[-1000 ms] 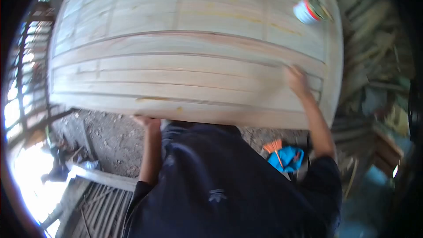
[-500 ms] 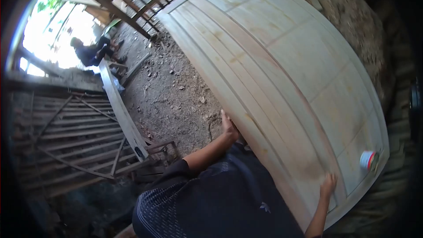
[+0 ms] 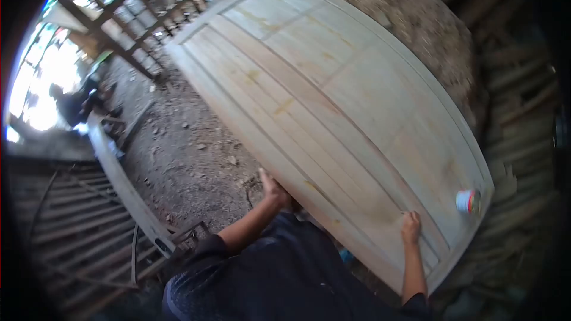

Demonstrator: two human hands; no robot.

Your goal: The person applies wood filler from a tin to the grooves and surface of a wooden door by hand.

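A large pale wooden panel with framed sections and yellowish stains lies in front of me, its long near edge beside my body. My left hand rests against that edge with a finger stretched out; some of its fingers are hidden. Over the lower part of the panel, my right hand is closed, fingertips bunched close to the surface. Something small may stick out of them, too small to name. To the right of this hand, a small tin can with a white and red label sits on the panel.
A slatted wooden structure and a long plank stand at left. Beyond the plank a person sits, blurred. Bare ground with debris runs beside the panel. A wooden lattice is at the back, and stacked wood at right.
The view has shifted, so the panel and can appear further left. My right hand has moved across the panel toward its near side, its fingers bunched. My left hand stays at the edge.
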